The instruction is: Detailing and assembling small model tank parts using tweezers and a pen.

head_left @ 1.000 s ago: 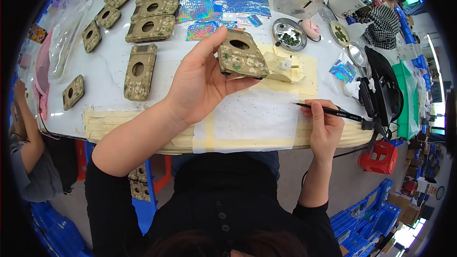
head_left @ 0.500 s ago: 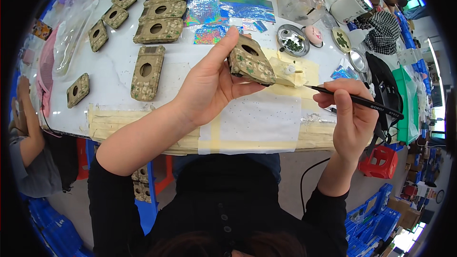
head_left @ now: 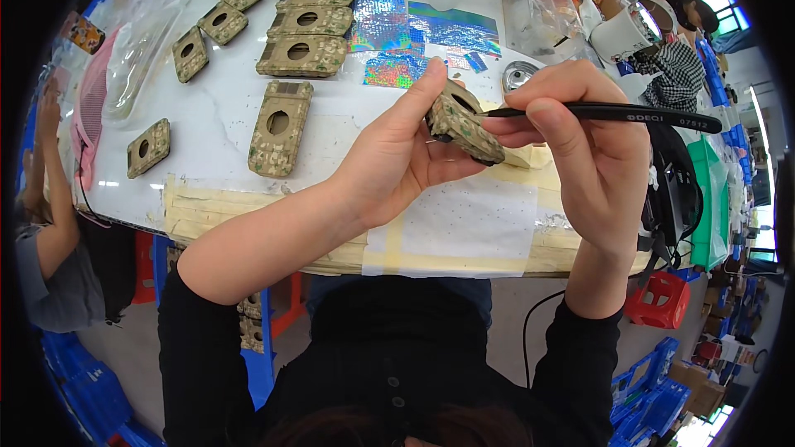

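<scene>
My left hand (head_left: 393, 145) grips a camouflage model tank hull (head_left: 465, 120) above the front of the table. The hull is tilted, and a round hole shows in its top. Fine-tipped black tweezers (head_left: 613, 111) are pinched in my right hand (head_left: 592, 149), their tip at the hull's upper side by the hole. Whether the tip holds anything is too small to tell. Below the hands lies a white sheet (head_left: 451, 228) with small dark specks, taped to the table. Similar camouflage hulls (head_left: 280, 128) lie to the left, several of them in a column toward the back.
Shiny holographic sheets (head_left: 379, 16) lie behind my hands. A round metal tin (head_left: 518, 74) sits partly hidden behind my right hand. Farther right are a white mug (head_left: 627, 31), a black bag (head_left: 675, 190) and a green tray (head_left: 708, 199). Another person's arm (head_left: 51, 174) is at far left.
My right hand has lifted the tweezers up and leftward from the yellowish taped patch to the hull. The left hand still holds the hull; the whole view has shifted slightly.
</scene>
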The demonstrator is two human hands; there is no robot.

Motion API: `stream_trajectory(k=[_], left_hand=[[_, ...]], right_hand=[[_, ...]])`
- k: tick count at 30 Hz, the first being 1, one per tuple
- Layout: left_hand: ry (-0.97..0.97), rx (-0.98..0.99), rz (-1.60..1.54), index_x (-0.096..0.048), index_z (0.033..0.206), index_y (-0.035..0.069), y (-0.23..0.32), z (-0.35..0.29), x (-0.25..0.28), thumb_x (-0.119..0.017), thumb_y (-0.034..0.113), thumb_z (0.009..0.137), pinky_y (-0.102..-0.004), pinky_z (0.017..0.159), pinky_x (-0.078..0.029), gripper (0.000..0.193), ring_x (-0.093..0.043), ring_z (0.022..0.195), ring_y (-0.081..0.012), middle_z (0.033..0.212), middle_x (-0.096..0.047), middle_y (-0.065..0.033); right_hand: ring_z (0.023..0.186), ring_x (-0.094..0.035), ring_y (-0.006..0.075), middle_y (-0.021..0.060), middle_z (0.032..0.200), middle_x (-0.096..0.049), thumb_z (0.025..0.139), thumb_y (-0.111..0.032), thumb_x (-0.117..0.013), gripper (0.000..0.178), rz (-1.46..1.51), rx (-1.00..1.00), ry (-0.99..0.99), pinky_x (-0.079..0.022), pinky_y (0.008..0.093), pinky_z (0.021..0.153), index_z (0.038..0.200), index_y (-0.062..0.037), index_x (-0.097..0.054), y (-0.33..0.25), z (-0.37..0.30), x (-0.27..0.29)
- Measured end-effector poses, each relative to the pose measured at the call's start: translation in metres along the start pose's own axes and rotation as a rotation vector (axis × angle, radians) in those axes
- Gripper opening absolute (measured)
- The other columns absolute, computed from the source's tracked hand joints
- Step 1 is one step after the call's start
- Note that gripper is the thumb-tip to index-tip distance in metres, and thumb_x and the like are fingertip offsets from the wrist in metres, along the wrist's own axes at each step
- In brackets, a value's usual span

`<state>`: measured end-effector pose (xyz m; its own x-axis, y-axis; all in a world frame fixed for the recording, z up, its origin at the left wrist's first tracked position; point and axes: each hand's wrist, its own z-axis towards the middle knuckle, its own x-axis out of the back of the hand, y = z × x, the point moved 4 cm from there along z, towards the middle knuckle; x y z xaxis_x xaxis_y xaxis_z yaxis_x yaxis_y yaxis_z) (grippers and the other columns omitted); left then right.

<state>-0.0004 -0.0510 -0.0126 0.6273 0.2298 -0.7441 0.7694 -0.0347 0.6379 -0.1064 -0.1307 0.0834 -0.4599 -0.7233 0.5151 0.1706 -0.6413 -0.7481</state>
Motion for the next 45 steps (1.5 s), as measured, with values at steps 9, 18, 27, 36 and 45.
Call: stream_trajectory(k=[9,18,27,36,45], left_hand=[[0.023,0.015,-0.017,-0.052,0.11,0.008,-0.0005,0.0,0.0003,-0.038,0.054,0.093,-0.0267,0.076,-0.056,0.051,-0.063,0.089,-0.013,0.098,-0.061,-0.0043],[0.009,0.013,-0.004,-0.051,0.11,0.007,-0.0004,-0.0006,0.0008,-0.039,0.055,0.092,-0.0286,0.08,-0.054,0.052,-0.063,0.092,-0.0152,0.1,-0.06,-0.0061],[0.029,0.021,0.015,-0.05,0.109,0.007,-0.0004,-0.0018,-0.0008,-0.041,0.057,0.091,-0.0299,0.084,-0.052,0.054,-0.062,0.094,-0.0164,0.101,-0.059,-0.007],[0.036,0.021,0.008,-0.051,0.108,0.008,-0.0008,-0.0021,-0.0006,-0.041,0.056,0.091,-0.0284,0.082,-0.053,0.052,-0.063,0.092,-0.0155,0.099,-0.06,-0.0055],[0.015,0.02,-0.001,-0.052,0.107,0.008,-0.0021,-0.0009,0.0007,-0.04,0.056,0.092,-0.0285,0.082,-0.053,0.052,-0.062,0.092,-0.0152,0.099,-0.061,-0.0055]], right_hand=[[0.081,-0.067,0.0199,0.0123,0.088,-0.057,0.094,-0.005,-0.048,0.016,-0.042,-0.02,-0.035,-0.055,0.0238,0.07,0.093,0.0097,-0.055,0.0009,0.0027,-0.004],[0.078,-0.066,0.0163,0.0101,0.084,-0.059,0.091,-0.005,-0.053,0.015,-0.126,-0.016,-0.039,-0.053,0.0217,0.068,0.091,0.0091,-0.057,-0.0034,0.0036,-0.0063],[0.076,-0.065,0.0141,0.0088,0.081,-0.06,0.09,-0.006,-0.056,0.014,-0.178,0.006,-0.029,-0.053,0.0212,0.066,0.09,0.0076,-0.058,-0.006,0.0039,-0.0073],[0.075,-0.065,0.0142,0.009,0.08,-0.06,0.09,-0.006,-0.056,0.014,-0.206,0.031,-0.023,-0.053,0.0215,0.066,0.089,0.0075,-0.059,-0.0075,0.0037,-0.008],[0.075,-0.065,0.0146,0.0094,0.081,-0.06,0.09,-0.006,-0.056,0.015,-0.219,0.024,-0.025,-0.053,0.0216,0.065,0.089,0.0079,-0.059,-0.008,0.0038,-0.0085]])
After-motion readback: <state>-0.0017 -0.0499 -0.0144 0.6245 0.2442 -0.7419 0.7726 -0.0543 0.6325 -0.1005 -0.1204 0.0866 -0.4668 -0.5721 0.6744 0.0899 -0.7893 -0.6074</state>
